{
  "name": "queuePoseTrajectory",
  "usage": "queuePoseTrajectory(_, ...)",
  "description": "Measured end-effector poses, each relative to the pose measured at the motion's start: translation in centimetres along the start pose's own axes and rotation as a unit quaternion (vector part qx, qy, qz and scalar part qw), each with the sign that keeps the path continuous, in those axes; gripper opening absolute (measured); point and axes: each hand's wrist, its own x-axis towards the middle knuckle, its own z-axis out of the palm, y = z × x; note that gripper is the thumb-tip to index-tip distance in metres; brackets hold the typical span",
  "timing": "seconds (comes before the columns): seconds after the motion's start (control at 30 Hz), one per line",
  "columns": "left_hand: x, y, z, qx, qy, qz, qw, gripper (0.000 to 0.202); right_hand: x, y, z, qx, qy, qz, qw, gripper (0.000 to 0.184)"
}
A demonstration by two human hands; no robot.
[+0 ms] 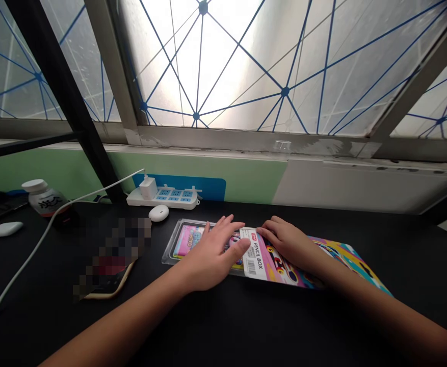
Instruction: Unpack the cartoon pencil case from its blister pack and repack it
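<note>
A clear plastic tray (168, 248) lies on the black table, with a pink and yellow printed item (185, 241) inside it. My left hand (216, 257) is over the tray with fingers spread, hiding part of what it holds. A white label (254, 262) reading "PENCIL BOX" with a barcode sits right of that hand. My right hand (290, 243) has its fingers curled on the colourful cartoon-printed pencil box card (277, 267), just beside the label. More of this printed card (341, 250) extends to the right, partly covered by my right forearm.
Left of the tray are a blurred phone (112, 283), a white round case (158, 213), a white power strip (177, 201) with a charger (148, 188), and a white cable (35, 252). Further left stand a white jar (43, 199) and a white oval object (4, 229). A window wall (208, 163) bounds the back.
</note>
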Motion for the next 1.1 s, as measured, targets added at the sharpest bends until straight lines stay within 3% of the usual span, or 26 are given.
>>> queuePoseTrajectory(0.1,-0.1,0.3,-0.4,-0.104,0.048,0.004,0.993,0.056,0.1,0.0,-0.1,0.004,-0.006,0.003,1.000,0.044)
queuePoseTrajectory(0.17,0.2,-0.2,-1.3,-0.139,0.114,0.025,0.983,0.048,0.0,0.5,-0.6,0.015,-0.013,-0.002,1.000,0.045)
queuePoseTrajectory(0.27,0.9,-2.0,-3.1,-0.120,0.217,0.046,0.968,0.034,-0.6,1.7,-2.0,0.051,-0.056,-0.016,0.997,0.043)
queuePoseTrajectory(0.33,1.5,-3.5,-3.8,-0.136,0.263,0.004,0.955,0.035,-1.2,2.7,-3.2,0.076,-0.103,-0.017,0.992,0.043)
queuePoseTrajectory(0.43,2.1,-5.2,-3.4,-0.223,0.274,-0.045,0.934,0.044,-1.8,4.5,-4.4,0.104,-0.147,-0.008,0.984,0.055)
queuePoseTrajectory(0.57,2.1,-5.1,-1.7,-0.327,0.265,-0.040,0.906,0.055,-1.8,5.4,-4.7,0.092,-0.119,-0.012,0.988,0.072)
queuePoseTrajectory(0.67,1.9,-4.3,-1.3,-0.332,0.275,-0.032,0.901,0.057,-1.0,3.4,-4.0,0.057,-0.104,-0.039,0.992,0.076)
queuePoseTrajectory(0.93,2.1,-4.4,-1.7,-0.347,0.265,-0.055,0.898,0.070,3.3,-8.3,0.2,-0.044,-0.093,-0.125,0.987,0.062)
queuePoseTrajectory(1.0,2.2,-4.7,-1.7,-0.330,0.270,-0.057,0.903,0.068,3.8,-9.5,0.8,-0.048,-0.080,-0.136,0.986,0.061)
queuePoseTrajectory(1.1,2.1,-5.1,-1.7,-0.200,0.258,-0.053,0.944,0.057,3.1,-8.7,0.3,-0.061,-0.029,-0.138,0.988,0.062)
